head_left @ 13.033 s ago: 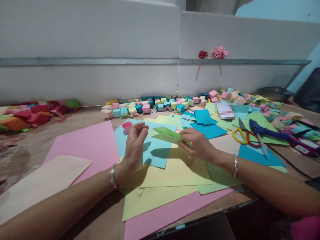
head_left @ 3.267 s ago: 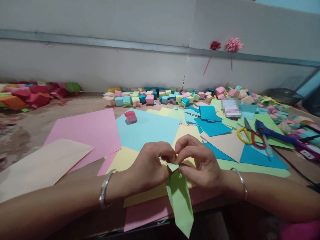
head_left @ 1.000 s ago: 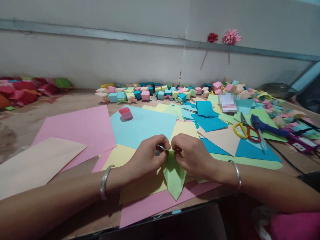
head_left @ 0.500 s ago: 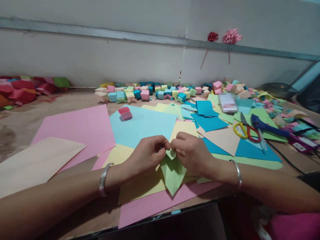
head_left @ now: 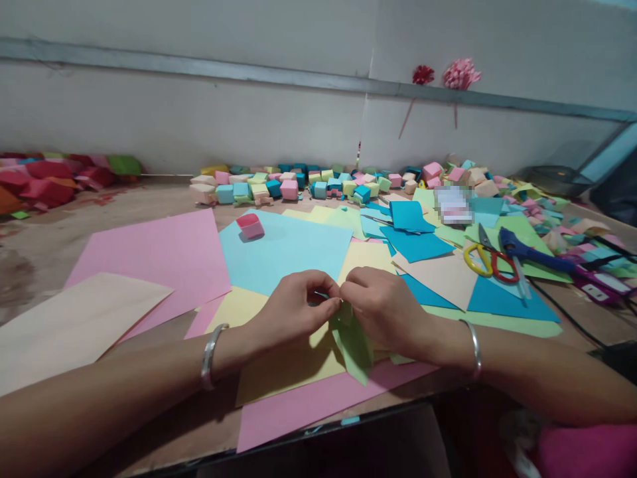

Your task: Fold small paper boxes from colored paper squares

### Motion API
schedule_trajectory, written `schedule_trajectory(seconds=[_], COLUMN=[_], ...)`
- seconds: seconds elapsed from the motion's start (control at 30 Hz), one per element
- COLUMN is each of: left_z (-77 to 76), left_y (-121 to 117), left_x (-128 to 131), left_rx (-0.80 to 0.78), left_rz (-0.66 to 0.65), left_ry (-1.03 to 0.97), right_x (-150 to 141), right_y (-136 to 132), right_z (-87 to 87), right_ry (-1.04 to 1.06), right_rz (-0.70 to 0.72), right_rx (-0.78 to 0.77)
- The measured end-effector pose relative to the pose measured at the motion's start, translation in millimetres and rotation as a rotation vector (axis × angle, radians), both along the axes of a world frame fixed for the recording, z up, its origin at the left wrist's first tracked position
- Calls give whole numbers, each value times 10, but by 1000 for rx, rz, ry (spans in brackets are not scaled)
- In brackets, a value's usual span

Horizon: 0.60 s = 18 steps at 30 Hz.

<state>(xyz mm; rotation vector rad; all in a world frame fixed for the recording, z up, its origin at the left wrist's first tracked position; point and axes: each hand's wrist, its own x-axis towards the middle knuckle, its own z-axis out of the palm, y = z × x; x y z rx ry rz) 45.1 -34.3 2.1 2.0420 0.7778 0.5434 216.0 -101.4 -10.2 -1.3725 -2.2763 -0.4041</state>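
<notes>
Both hands meet over a piece of light green folded paper (head_left: 354, 348). My left hand (head_left: 303, 302) pinches its upper edge between thumb and fingers. Close against it, my right hand (head_left: 381, 305) grips the same paper with curled fingers. The paper's pointed lower end hangs down, tilted to the right; its upper part is hidden by the fingers. Beneath the hands lie a yellow sheet (head_left: 293, 368) and a pink sheet (head_left: 283, 418). A small pink paper box (head_left: 250, 227) sits on a light blue sheet (head_left: 288, 255) beyond my left hand.
Scissors (head_left: 490, 259) and a blue glue gun (head_left: 535, 252) lie on the right among blue paper pieces (head_left: 418, 244). Several folded paper cubes (head_left: 288, 189) line the wall. Large red paper pieces (head_left: 47, 182) are piled at far left. A cream sheet (head_left: 74, 318) lies near my left forearm.
The green paper has turned, its lower point swinging to the right and its face now seen more edge-on. My fingers have closed nearer together, with the left thumb further forward.
</notes>
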Motion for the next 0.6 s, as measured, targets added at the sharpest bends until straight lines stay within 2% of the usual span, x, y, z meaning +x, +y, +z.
schedule_trajectory(seconds=[0.13, 0.3, 0.43, 0.53, 0.6], left_z=[-61, -85, -57, -59, -77], left_y=[0, -9, -56, -90, -98], left_x=[0, 1, -3, -24, -45], left_rx=[-6, 25, 96, 227, 324], left_rz=[-7, 28, 48, 42, 18], left_ry=[-73, -70, -73, -52, -16], right_x=[-3, -4, -23, -38, -41], right_y=[-7, -24, -26, -34, -42], right_z=[-24, 67, 117, 100, 79], right_ry=[-33, 25, 141, 93, 44], right_rz=[28, 90, -54, -147, -137], right_rx=[-1, -196, -249, -230, -212])
